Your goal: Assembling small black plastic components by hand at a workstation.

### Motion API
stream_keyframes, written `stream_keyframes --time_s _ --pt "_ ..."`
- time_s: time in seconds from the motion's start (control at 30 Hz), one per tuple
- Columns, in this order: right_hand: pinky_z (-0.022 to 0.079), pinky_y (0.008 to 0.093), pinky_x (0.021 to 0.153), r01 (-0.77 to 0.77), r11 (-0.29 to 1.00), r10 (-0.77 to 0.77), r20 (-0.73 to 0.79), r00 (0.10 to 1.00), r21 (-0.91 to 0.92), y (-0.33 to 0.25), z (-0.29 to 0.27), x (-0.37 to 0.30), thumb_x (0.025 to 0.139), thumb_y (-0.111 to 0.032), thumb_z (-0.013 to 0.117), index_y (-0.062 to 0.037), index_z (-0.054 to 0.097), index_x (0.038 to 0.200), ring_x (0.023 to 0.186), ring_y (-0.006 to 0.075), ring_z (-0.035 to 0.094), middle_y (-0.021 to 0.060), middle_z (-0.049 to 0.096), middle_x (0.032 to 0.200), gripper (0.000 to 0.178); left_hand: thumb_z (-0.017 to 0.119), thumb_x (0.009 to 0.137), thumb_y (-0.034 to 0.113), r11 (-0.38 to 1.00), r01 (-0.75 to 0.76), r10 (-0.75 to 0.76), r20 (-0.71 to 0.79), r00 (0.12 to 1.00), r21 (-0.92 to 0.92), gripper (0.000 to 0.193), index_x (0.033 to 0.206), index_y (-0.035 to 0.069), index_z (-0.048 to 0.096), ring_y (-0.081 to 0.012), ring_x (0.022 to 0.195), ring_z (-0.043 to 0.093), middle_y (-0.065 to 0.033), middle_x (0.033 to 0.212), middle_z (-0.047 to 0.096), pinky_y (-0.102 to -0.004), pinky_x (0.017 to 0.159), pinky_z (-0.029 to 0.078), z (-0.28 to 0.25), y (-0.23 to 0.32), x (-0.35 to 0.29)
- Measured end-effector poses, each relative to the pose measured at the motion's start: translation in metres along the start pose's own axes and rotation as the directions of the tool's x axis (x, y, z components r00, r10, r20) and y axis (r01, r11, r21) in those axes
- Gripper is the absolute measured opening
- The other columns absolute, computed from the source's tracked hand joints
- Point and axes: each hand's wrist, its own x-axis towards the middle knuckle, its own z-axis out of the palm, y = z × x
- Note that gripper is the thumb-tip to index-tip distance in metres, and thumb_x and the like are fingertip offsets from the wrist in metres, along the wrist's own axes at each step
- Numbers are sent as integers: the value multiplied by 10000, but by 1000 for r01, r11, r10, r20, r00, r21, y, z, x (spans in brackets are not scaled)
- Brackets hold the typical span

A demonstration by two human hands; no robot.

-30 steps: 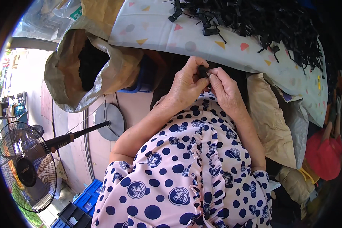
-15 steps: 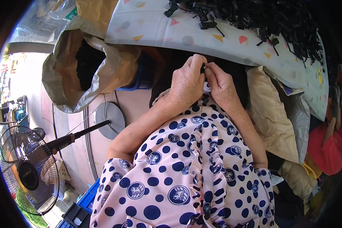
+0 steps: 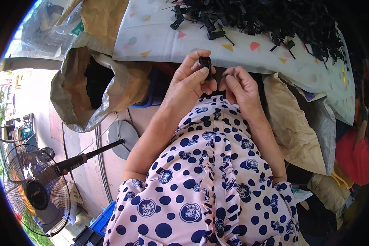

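In front of my chest, my left hand point(image 3: 187, 80) grips a small black plastic part point(image 3: 206, 67) between thumb and fingers, holding it upright. Just beside it, my right hand point(image 3: 242, 88) is closed, its thumb pressed to the bent fingers. Whatever may be in that pinch is too small or hidden to name. A small gap separates the two hands. Beyond them, a heap of similar black plastic parts point(image 3: 270, 18) with thin stems covers the far side of the table point(image 3: 151, 39), which has a white patterned cover.
At the left stands an open woven sack point(image 3: 61, 88) with black contents. Nearer on that side is a standing fan point(image 3: 37, 192) on a round base, with blue crates point(image 3: 102, 219) below. An open brown paper sack point(image 3: 291, 123) is at my right. The table's edge runs just past my hands.
My hands have come apart. The left hand has turned and shifted left, bringing the black part into plain view; the right hand has moved slightly right. The whole view has shifted a little.
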Motion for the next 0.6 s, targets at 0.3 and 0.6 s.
stream_keyframes --time_s 0.3,0.6 --pt "247 141 410 68 967 -68 -10 998 244 -7 -6 1 921 -251 603 -48 587 1045 477 0 373 -41 565 725 238 447 975 111 980 134 -164 217 962 147 345 1319 77 447 -102 627 586 -49 846 586 -200 549 470 4 -4 -3" --pt "281 139 479 -61 980 32 152 988 189 -5 -11 0 921 -270 605 -14 584 1113 563 -8 391 -63 545 759 321 486 957 76 974 23 -96 317 944 225 368 1320 41 436 -110 711 608 -63 898 590 -192 602 497 -1 -12 -6"
